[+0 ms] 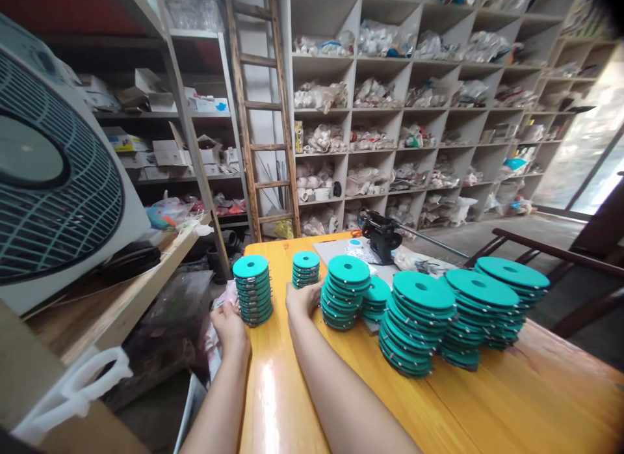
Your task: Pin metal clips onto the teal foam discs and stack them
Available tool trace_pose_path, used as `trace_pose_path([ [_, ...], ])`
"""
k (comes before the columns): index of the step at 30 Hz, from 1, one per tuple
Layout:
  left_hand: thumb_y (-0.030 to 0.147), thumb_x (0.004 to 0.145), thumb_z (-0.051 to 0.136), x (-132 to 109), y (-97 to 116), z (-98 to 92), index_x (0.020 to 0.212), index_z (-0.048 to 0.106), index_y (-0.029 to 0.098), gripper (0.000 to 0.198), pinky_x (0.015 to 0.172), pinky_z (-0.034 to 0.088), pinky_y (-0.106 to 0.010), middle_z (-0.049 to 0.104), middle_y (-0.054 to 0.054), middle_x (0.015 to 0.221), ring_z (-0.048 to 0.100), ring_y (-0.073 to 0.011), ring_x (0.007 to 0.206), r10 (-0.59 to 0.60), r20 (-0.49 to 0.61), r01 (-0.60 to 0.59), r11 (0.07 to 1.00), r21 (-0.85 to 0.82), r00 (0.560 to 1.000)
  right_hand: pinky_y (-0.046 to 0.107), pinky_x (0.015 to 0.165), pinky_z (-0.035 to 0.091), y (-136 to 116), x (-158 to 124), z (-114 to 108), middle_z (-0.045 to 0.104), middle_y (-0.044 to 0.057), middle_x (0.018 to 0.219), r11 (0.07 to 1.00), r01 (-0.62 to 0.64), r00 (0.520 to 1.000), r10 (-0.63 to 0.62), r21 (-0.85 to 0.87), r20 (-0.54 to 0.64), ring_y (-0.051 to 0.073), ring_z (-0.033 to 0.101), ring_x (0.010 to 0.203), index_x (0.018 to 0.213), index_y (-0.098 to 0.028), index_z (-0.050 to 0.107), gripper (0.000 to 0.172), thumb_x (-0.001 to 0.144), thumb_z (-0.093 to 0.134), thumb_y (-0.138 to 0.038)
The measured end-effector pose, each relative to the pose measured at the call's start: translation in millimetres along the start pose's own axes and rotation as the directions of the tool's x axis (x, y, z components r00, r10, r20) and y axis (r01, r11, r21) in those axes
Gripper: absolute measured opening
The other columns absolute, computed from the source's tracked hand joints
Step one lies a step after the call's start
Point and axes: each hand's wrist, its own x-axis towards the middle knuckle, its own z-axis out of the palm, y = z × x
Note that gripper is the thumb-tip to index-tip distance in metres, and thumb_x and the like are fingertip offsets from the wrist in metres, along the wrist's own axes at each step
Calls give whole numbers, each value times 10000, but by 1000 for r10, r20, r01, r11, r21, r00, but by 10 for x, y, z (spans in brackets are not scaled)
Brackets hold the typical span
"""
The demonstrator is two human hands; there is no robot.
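My left hand curls at the foot of the leftmost stack of teal discs, and my right hand, half-open, sits just below a short stack. I can't tell if either has hold. Seven upright stacks run rightward across the yellow wooden table.

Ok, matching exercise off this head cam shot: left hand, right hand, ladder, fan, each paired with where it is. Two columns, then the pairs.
Things:
1. left hand
2. right hand
3. wooden ladder
4. box fan

Places:
A. leaning against the white shelving
B. on the wooden bench left of the yellow wooden table
C. just below the short teal disc stack
D. against the tall teal disc stack

Pairs: 1-D, 2-C, 3-A, 4-B
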Motion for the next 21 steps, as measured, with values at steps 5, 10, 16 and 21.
trace_pose_path([
  [5,307,922,560,-1,0,-16,1035,602,129,215,586,528,-280,631,-38,905,608,-130,684,4,18,-4,1000,-6,1000,458,921,470,-15,133,67,543,118,1263,997,-11,999,7,-78,-43,249,567,1100,1259,-151,523,379,913,596,-288],
  [10,306,921,561,-3,30,-5,1042,601,129,218,596,531,-285,632,-42,917,612,-134,697,6,29,-6,1000,-11,1000,469,932,461,83,156,70,528,117,1283,987,55,998,-61,-148,-34,258,556,1121,1302,-159,490,422,915,594,-292],
  [16,309,920,562,-27,106,-1,1067,597,132,233,625,540,-305,634,-52,952,622,-146,734,11,8,-11,1000,6,1000,513,1004,380,197,-143,-82,483,134,1342,962,207,978,-196,-181,74,299,467,1231,1334,-149,463,507,883,627,-313],
  [21,322,921,558,-96,261,-65,1052,596,132,233,610,531,-297,629,-45,927,612,-140,709,70,31,-71,997,20,997,528,1032,315,287,-400,-263,513,130,1299,946,277,953,-248,-166,176,308,449,1236,1321,-142,465,545,836,661,-295],
])
